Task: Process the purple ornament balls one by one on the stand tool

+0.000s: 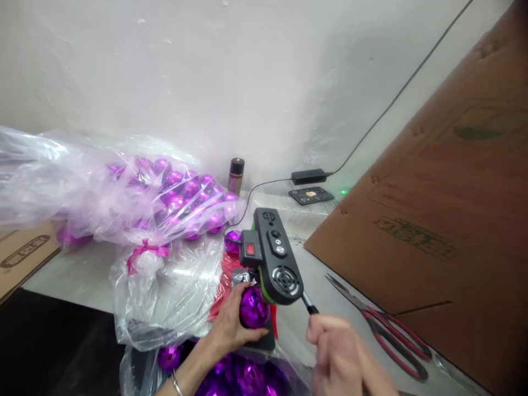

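My left hand [233, 322] is curled round a shiny purple ball [254, 308], holding it at the base of a black machine [277, 258] with a red switch. My right hand [340, 349] is closed round the black end of the machine's metal lever [309, 304]. Red strips [225, 283] lie beneath and beside the machine. Another purple ball [232, 242] rests behind my left hand, near the switch box. Below my left wrist, several purple balls [249, 377] sit in a clear plastic bag. The machine hides part of its contact with the ball.
A large clear bag of purple balls [177, 201] lies at the left, near a pink ribbon [146, 252]. Scissors [383, 327] lie at the right beside a tall cardboard box [445, 220]. Behind stand a small bottle [236, 176], a phone [311, 195] and a power adapter [309, 176].
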`<state>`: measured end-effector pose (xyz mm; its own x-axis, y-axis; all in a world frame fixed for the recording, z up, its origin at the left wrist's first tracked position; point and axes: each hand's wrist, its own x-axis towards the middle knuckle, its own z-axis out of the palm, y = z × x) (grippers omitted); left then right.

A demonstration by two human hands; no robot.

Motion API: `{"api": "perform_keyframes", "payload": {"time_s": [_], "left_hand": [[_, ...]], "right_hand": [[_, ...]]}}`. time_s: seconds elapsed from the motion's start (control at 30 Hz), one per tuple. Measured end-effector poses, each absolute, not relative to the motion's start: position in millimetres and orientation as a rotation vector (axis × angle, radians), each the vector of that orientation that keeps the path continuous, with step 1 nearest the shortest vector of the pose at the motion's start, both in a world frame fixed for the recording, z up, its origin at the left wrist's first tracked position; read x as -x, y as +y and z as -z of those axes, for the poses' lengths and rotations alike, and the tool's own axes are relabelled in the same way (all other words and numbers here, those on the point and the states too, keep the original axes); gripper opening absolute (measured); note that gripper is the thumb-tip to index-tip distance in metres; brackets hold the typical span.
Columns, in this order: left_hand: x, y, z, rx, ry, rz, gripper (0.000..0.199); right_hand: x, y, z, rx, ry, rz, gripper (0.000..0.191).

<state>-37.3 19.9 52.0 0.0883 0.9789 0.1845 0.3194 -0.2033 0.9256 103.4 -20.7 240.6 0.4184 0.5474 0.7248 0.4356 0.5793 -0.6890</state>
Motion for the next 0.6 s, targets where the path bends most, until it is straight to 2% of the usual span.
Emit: {"api": "perform_keyframes", "payload": {"time_s": [0.1,0.2,0.3,0.43,0.5,0.6], "left_hand": [[53.6,-9.0,-45.7,-1.500,1.408,-1.198,0.110],[85.4,-69.5,-21.3,-1.402,1.547,-1.249,0.113],[120.0,-135.9,15.9,-1.501,1.670,-1.081,0.120],[140.7,-173.8,49.9,-1.493,1.942,-0.939,0.088],[138.4,-166.1,52.8,-1.472,2.080,-0.879,0.074],[129.4,-140.9,48.6,-1.609,2.097,-0.718,0.064]], "right_hand": [[-101.4,-14.3,-254.5,0.851,-1.197,-0.060,0.051],[-102.7,-15.5,-246.7,0.849,-1.187,-0.078,0.051],[-104.9,-20.2,-234.9,0.883,-1.221,-0.069,0.051],[-105.2,-22.2,-227.6,0.928,-1.247,-0.038,0.045],[-105.8,-22.2,-225.7,0.934,-1.256,-0.028,0.043],[-109.6,-24.1,-221.9,0.921,-1.275,-0.018,0.047]]}}
